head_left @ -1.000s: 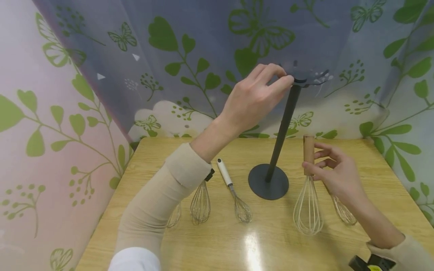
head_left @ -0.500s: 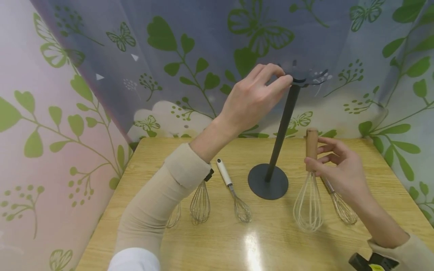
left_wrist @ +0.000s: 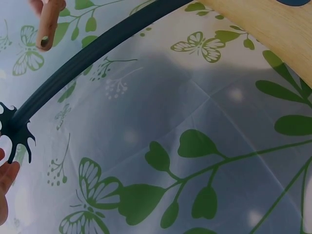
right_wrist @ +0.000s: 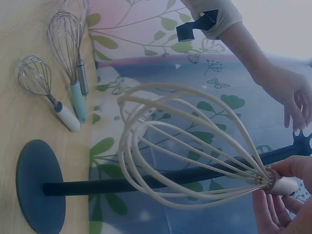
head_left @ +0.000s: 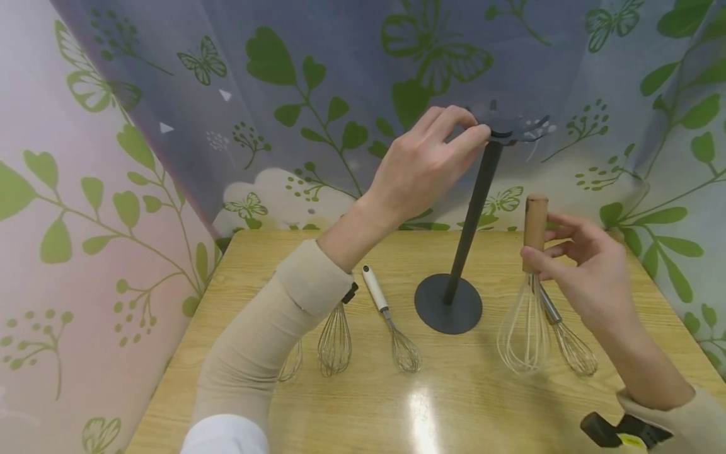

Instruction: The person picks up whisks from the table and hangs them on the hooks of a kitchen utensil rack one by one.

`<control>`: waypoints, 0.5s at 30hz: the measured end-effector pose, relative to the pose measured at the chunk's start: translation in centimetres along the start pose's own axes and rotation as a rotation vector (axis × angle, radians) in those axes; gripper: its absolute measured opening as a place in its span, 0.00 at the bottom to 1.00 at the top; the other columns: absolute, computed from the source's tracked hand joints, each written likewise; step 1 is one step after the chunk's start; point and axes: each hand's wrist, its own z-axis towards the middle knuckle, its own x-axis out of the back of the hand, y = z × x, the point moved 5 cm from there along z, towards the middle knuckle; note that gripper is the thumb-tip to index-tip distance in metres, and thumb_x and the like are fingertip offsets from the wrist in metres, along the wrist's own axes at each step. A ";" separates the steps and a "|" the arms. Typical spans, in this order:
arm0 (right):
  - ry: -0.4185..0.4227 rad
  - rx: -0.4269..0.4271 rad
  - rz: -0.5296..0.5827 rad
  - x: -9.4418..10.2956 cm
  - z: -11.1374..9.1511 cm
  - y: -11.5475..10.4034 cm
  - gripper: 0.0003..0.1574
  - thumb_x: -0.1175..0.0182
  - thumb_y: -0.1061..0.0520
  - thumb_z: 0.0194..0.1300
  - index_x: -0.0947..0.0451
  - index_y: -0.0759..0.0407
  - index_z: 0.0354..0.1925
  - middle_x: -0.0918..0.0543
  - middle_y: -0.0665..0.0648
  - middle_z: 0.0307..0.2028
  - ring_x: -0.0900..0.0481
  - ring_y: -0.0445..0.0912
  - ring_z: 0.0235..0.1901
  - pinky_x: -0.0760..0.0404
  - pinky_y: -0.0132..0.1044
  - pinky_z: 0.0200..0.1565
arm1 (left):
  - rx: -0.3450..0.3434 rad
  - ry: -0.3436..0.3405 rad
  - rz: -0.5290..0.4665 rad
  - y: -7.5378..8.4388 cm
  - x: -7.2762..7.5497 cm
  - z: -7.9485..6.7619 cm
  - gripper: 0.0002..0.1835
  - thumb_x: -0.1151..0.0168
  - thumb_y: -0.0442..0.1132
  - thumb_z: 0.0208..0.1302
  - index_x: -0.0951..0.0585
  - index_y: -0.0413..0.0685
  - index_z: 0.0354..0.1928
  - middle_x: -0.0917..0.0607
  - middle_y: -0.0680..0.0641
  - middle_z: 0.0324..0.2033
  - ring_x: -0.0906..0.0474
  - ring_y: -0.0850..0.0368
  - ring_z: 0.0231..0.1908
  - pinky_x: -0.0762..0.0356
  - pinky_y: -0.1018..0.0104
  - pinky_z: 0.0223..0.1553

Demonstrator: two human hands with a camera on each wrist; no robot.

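Thumb and fingers of my right hand [head_left: 595, 277] pinch the wooden handle of a whisk [head_left: 535, 230], handle up and pale wire loops hanging down, above the table. In the right wrist view its loops spread in front of the black stand [right_wrist: 109, 186]. To the left, my left hand [head_left: 422, 161] pinches a hook at the top of that stand [head_left: 476, 214], which rises from a round black base. The left wrist view shows my left fingertips [left_wrist: 10, 173] at one of the curved hooks [left_wrist: 22, 146], with the wooden handle [left_wrist: 48, 29] farther off.
A white-handled whisk [head_left: 374, 287] lies left of the base. Beside it is a wire whisk [head_left: 334, 347], and another is partly hidden by my left sleeve [head_left: 266, 353]. A metal whisk [head_left: 573, 347] lies right, under the held one. A patterned curtain [head_left: 340, 63] hangs behind.
My right hand has lifted the wooden-handled whisk higher and moved slightly to the right, uncovering more of the metal whisk behind it. My left hand stays at the stand's hook.
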 end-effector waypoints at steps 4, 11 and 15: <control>0.017 0.019 0.063 0.0 0.3 -0.7 0.34 0.29 0.75 0.60 0.18 0.54 0.62 0.14 0.46 0.40 0.14 0.35 0.29 0.16 0.26 0.24 | 0.002 -0.007 0.001 -0.1 -0.1 0.0 0.19 0.56 0.41 0.85 0.13 0.52 0.51 0.13 0.48 0.49 0.14 0.52 0.50 0.11 0.68 0.42; 0.030 0.049 0.130 0.1 0.8 -1.9 0.34 0.30 0.76 0.60 0.19 0.58 0.62 0.14 0.48 0.40 0.14 0.36 0.30 0.15 0.25 0.26 | -0.005 0.008 -0.001 0.0 -0.1 0.0 0.20 0.56 0.42 0.86 0.12 0.51 0.50 0.12 0.48 0.47 0.14 0.52 0.49 0.12 0.68 0.41; 0.059 0.060 0.164 0.1 1.2 -2.6 0.33 0.30 0.77 0.59 0.18 0.59 0.62 0.14 0.49 0.40 0.15 0.38 0.30 0.16 0.26 0.25 | -0.003 0.006 0.004 -0.1 0.0 0.0 0.20 0.57 0.42 0.86 0.12 0.51 0.50 0.13 0.48 0.47 0.15 0.53 0.49 0.12 0.68 0.41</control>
